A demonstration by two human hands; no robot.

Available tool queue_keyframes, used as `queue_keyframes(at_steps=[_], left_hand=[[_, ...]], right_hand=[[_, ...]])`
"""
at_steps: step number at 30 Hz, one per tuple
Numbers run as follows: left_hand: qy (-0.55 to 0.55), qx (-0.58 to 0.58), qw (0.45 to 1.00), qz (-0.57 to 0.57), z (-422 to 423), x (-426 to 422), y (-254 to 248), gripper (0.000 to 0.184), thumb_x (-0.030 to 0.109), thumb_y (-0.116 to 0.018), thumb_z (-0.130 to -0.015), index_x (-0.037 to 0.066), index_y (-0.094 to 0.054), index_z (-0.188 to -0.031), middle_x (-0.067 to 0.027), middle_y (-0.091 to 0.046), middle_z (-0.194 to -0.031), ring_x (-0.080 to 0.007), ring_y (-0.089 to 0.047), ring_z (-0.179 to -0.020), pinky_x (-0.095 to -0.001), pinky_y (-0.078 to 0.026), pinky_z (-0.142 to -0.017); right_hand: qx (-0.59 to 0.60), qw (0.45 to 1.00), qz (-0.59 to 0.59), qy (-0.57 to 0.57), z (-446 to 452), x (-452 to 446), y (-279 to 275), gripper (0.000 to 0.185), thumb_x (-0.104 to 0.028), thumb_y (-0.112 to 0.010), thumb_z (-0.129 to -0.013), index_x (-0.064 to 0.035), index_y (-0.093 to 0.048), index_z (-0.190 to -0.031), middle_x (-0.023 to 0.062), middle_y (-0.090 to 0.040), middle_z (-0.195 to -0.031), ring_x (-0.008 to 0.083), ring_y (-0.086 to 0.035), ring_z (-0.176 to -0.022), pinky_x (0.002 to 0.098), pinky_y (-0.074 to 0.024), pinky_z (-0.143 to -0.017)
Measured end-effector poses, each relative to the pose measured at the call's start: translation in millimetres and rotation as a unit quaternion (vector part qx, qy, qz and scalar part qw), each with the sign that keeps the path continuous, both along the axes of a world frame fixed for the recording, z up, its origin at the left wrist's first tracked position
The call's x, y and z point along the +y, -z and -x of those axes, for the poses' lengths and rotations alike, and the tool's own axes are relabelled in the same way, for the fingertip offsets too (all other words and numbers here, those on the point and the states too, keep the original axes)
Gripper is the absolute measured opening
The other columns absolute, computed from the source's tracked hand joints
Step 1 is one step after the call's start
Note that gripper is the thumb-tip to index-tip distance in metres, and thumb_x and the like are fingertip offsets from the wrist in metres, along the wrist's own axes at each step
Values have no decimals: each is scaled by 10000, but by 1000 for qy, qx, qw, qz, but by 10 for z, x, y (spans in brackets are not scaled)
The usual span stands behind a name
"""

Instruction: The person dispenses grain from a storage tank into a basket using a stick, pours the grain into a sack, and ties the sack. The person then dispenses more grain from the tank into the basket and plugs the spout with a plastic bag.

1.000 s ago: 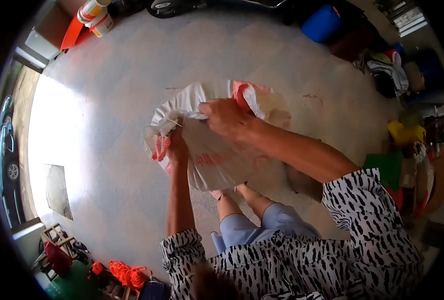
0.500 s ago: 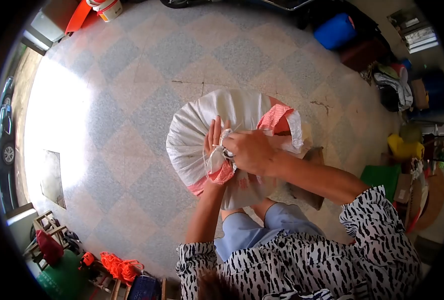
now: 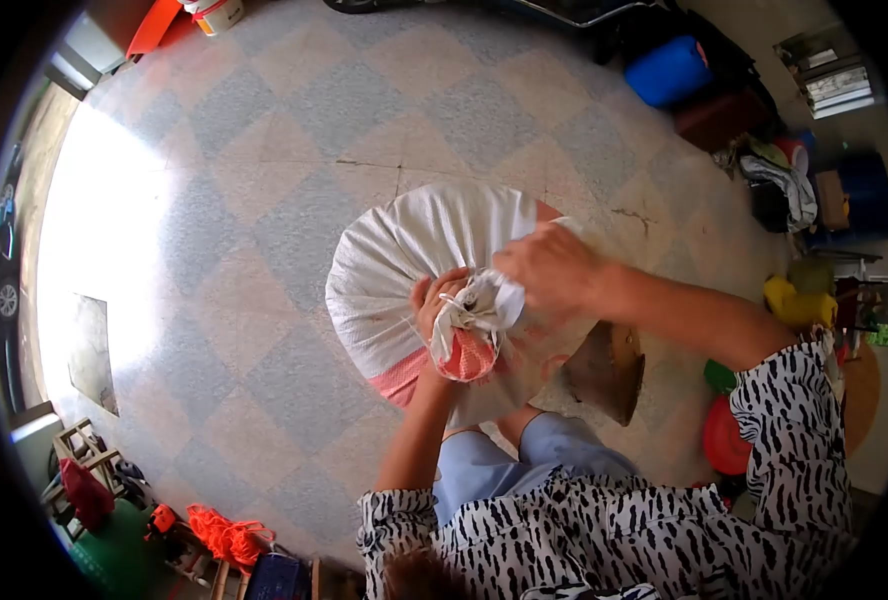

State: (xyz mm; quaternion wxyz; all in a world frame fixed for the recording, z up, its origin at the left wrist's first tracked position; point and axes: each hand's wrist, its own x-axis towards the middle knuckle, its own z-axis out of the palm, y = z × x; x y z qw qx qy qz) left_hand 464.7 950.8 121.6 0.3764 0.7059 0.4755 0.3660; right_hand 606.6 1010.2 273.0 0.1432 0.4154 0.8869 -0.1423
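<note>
A full white woven sack (image 3: pixel 394 250) with red bands stands in front of my legs, its top gathered into a bunched neck (image 3: pixel 479 305). White string (image 3: pixel 449 325) loops around that neck. My left hand (image 3: pixel 438 303) is closed around the neck from the left side, with the sack's red-checked edge (image 3: pixel 469 355) hanging below it. Just right of the neck, my right hand (image 3: pixel 552 265) is raised with its fingers curled in. It is blurred by motion, and whatever sits in its fingers is hidden.
A brown wedge-shaped thing (image 3: pixel 609 375) stands right of the sack, near a red round item (image 3: pixel 727 437). Orange rope (image 3: pixel 226 535) and a green round object (image 3: pixel 119 548) lie at lower left. A blue container (image 3: pixel 669 70) and stored goods line the right wall.
My right hand has moved from the knot up and to the right. The red-checked flap at the right has gone from view there. My left hand keeps its hold on the neck.
</note>
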Motion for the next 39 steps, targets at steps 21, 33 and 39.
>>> queue_keyframes(at_steps=[21, 33, 39], left_hand=[[-114, -28, 989, -87, -52, -136, -313, 201, 240, -656, -568, 126, -604, -724, -18, -615, -803, -167, -579, -752, -355, -354, -836], [-238, -191, 947, 100, -190, -174, -534, 526, 206, -663, -683, 66, -485, -1158, -164, -348, -1288, -359, -368, -1166, -395, -404, -874], [-199, 8, 979, -45, -126, -274, -267, 566, 312, -521, -804, 46, -355, -1275, -194, -295, -1330, -346, -306, -1225, -428, -246, -999]], right_hand=[[123, 991, 0, -62, -315, -393, 668, 646, -418, -532, -744, -171, -331, -1306, 58, -218, -1405, 255, -189, -1293, 448, -110, -1045], [195, 980, -14, -32, -63, -450, 999, 733, -553, -438, -711, -172, -302, -1323, 58, -168, -1425, 241, -88, -1326, 504, 35, -1025], [296, 955, 12, -33, 6, -525, 1227, 388, -394, -529, -681, -167, -569, -994, 46, -514, -1116, 228, -392, -1140, 485, -81, -1036]])
